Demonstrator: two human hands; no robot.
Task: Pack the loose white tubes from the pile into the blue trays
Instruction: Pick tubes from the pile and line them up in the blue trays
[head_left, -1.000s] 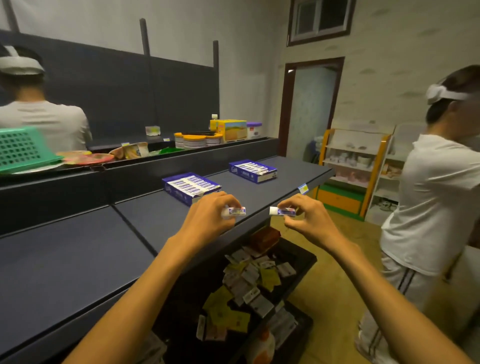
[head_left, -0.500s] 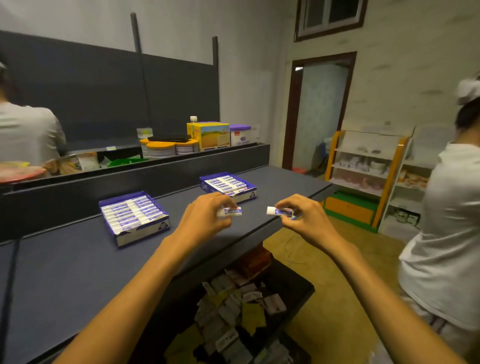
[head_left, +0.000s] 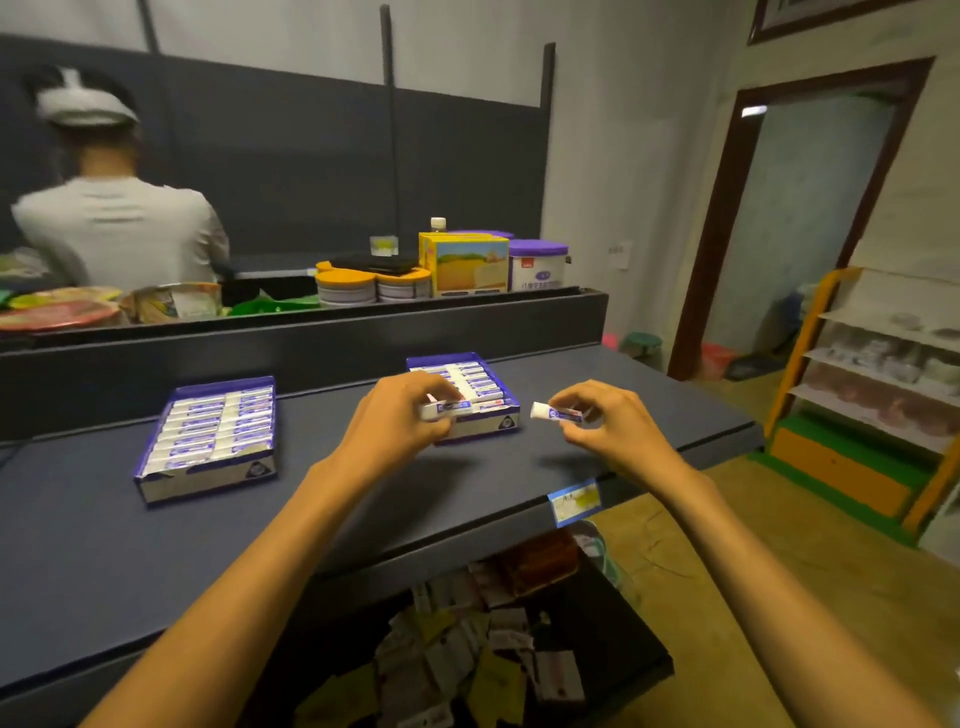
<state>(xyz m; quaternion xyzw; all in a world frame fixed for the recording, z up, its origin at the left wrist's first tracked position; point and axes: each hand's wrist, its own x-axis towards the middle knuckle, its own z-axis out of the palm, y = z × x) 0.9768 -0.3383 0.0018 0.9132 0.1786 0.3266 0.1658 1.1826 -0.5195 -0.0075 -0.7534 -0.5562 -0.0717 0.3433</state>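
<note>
The left hand (head_left: 400, 415) pinches a small white tube with a blue label (head_left: 445, 409) over the near edge of the right blue cardboard tray (head_left: 506, 423). The right hand (head_left: 597, 421) pinches a second white tube (head_left: 555, 413) just beside that tray, above the dark grey surface (head_left: 104, 545). A second, full blue tray (head_left: 208, 467) sits to the left.

2 hands (head_left: 400, 415) (head_left: 597, 415) (tubes (head_left: 449, 408) pinched)
</note>
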